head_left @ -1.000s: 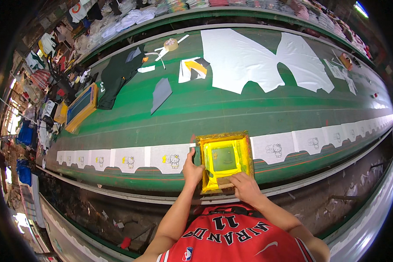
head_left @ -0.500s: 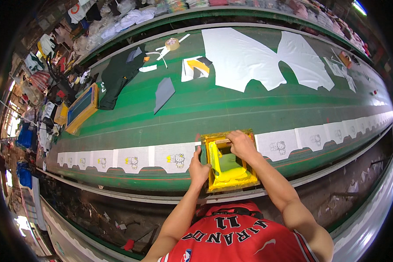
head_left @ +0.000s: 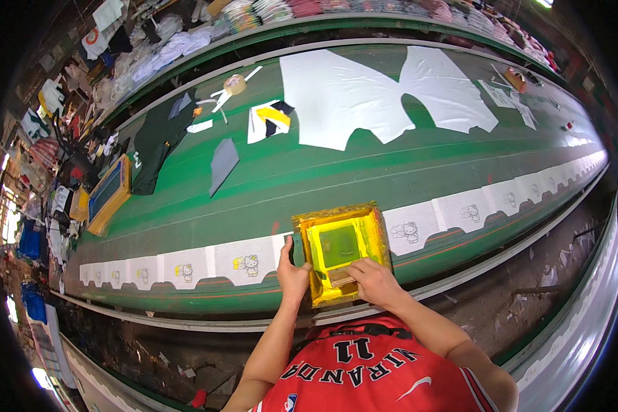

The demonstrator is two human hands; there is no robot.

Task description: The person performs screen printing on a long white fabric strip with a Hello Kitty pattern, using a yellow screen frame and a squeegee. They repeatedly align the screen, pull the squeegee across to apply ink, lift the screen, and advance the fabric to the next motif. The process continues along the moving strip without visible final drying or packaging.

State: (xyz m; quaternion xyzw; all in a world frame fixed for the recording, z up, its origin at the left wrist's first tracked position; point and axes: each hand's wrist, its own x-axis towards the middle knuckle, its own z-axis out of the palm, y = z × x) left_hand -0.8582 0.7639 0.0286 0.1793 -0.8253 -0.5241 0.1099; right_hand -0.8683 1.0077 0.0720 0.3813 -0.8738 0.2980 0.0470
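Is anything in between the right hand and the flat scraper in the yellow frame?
Nothing that shows. The right hand holds the scraper directly, inside the yellow frame. The left hand is at the frame's left side, out of the way.

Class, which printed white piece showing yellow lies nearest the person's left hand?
The piece immediately left of the left hand and yellow-smeared frame; the others showing yellow lie farther left.

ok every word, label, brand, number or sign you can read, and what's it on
Red jersey: black, white-edged lettering and a number; readable, but I don't copy them out.
Same jersey: white emblem and small badge, left unnamed.
Dark cloth: white mark, too small to read.
White printed pieces: cartoon outlines; any words too small.
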